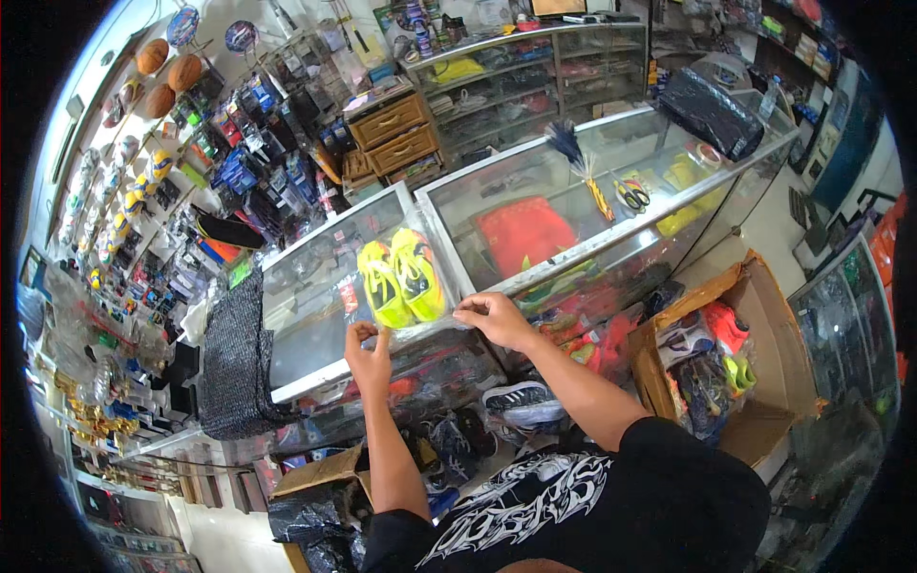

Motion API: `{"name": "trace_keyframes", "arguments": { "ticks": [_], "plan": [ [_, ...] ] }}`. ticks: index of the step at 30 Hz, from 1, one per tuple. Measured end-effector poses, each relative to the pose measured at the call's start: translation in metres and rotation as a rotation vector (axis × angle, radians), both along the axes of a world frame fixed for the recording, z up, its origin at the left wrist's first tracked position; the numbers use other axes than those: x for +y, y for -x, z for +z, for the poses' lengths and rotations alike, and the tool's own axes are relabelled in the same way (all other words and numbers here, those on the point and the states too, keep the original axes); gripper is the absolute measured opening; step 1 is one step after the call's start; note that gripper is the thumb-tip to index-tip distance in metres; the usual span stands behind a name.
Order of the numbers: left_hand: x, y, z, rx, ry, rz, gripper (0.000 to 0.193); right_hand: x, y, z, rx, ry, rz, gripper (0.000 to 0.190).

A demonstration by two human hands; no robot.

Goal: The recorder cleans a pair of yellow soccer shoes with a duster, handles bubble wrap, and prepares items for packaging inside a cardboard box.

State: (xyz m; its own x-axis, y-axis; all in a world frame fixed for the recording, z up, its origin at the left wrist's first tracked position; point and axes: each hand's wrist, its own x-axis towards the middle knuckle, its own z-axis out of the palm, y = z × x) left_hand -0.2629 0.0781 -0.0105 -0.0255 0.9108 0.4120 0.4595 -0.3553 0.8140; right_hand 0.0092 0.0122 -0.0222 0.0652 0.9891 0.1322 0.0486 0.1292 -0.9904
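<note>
A pair of neon yellow sports shoes [402, 279] rests side by side on a glass display counter [308, 351], heels towards me. Shiny, wrinkled clear plastic seems to lie around them, but its outline is hard to make out. My left hand [369, 358] is at the counter's front edge, just below the left shoe's heel, thumb and fingers slightly parted. To the right of the shoes, my right hand [496, 321] hovers by the front edge with thumb and forefinger close together. Whether either hand pinches clear film cannot be seen.
Scissors [632, 195], a feather duster [582, 172] and a black wrapped parcel [709, 113] lie on the right-hand counter. A cardboard box [774, 358] of shoes stands at my right. Black bubble wrap [236, 358] drapes over the left counter end. Loose shoes [523, 402] lie below.
</note>
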Motion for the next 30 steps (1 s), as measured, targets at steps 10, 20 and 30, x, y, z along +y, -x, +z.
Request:
{"name": "trace_keyframes", "arguments": {
  "ticks": [10, 20, 30],
  "plan": [
    [-0.082, -0.17, 0.036, 0.011, -0.483, -0.184, 0.021, -0.066, -0.116, -0.038, 0.257, 0.17, -0.206, 0.021],
    [-0.072, -0.381, 0.007, 0.0, -0.305, -0.779, 0.015, -0.117, -0.252, -0.023, 0.245, 0.059, -0.691, 0.018],
    [-0.001, -0.499, -0.009, 0.331, -0.171, -0.47, 0.026, -0.103, -0.325, -0.014, -0.022, -0.029, -0.74, 0.018]
  ]
}}
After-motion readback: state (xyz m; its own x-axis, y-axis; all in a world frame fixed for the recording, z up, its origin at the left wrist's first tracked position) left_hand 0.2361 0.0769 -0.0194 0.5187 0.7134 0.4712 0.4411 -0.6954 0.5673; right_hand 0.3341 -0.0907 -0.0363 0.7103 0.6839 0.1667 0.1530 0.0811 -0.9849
